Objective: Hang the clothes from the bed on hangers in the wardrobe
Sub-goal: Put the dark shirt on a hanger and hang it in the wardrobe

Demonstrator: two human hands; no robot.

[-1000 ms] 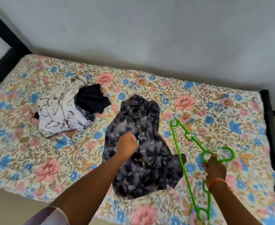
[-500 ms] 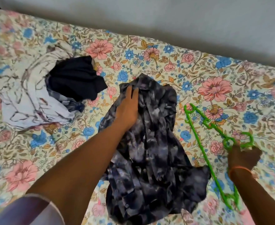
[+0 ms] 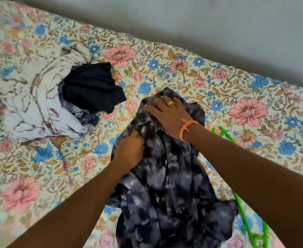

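Note:
A dark blue-grey mottled button shirt point(image 3: 174, 194) lies crumpled on the floral bedsheet point(image 3: 236, 97). My left hand point(image 3: 129, 151) grips the shirt's left edge, its fingers buried in the cloth. My right hand point(image 3: 170, 115), with a ring and an orange wrist thread, sits on the shirt's top end, and its fingers curl into the fabric there. The green plastic hanger point(image 3: 254, 235) lies on the bed to the right of the shirt. My right forearm hides most of the hanger.
A white patterned garment point(image 3: 31, 108) and a dark navy one point(image 3: 91, 90) are heaped together at the left of the bed. A grey wall point(image 3: 200, 24) runs along the bed's far side.
My right hand has let go of the green hanger and moved left onto the top of the shirt. My left hand slid down to the shirt's left edge. The view moved closer.

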